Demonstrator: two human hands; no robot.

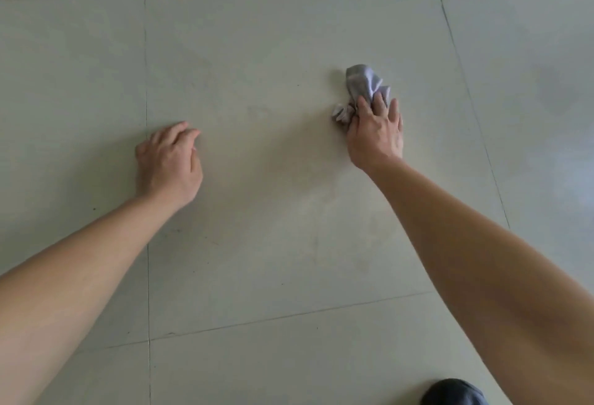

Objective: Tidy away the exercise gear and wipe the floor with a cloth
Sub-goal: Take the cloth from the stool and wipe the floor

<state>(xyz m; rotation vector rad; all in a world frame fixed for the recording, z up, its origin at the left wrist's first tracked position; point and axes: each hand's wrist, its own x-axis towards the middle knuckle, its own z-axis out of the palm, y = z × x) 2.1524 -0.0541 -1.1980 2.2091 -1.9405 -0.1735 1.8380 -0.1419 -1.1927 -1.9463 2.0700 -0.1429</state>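
your right hand (376, 134) is flat on top of the grey cloth (363, 83), fingers spread and fairly straight, pressing it onto the floor (257, 50). the cloth is scrunched up: one end pokes out past your fingertips and a small wad sticks out by your thumb. it sits on the big middle tile, toward that tile's right side.

your left hand (168, 166) is well apart from it, holding nothing, fingers loosely curled with the tips down by the tile.

the floor is pale grey-beige tile with thin dark grout lines (146, 83), a few tiny dark specks, and a faint yellowish smudgy patch (315, 205) between your arms. there's a soft sheen (546, 99) on the right-hand tiles. a dark rounded thing (453, 393) pokes in at the bottom edge; can't tell what it is.
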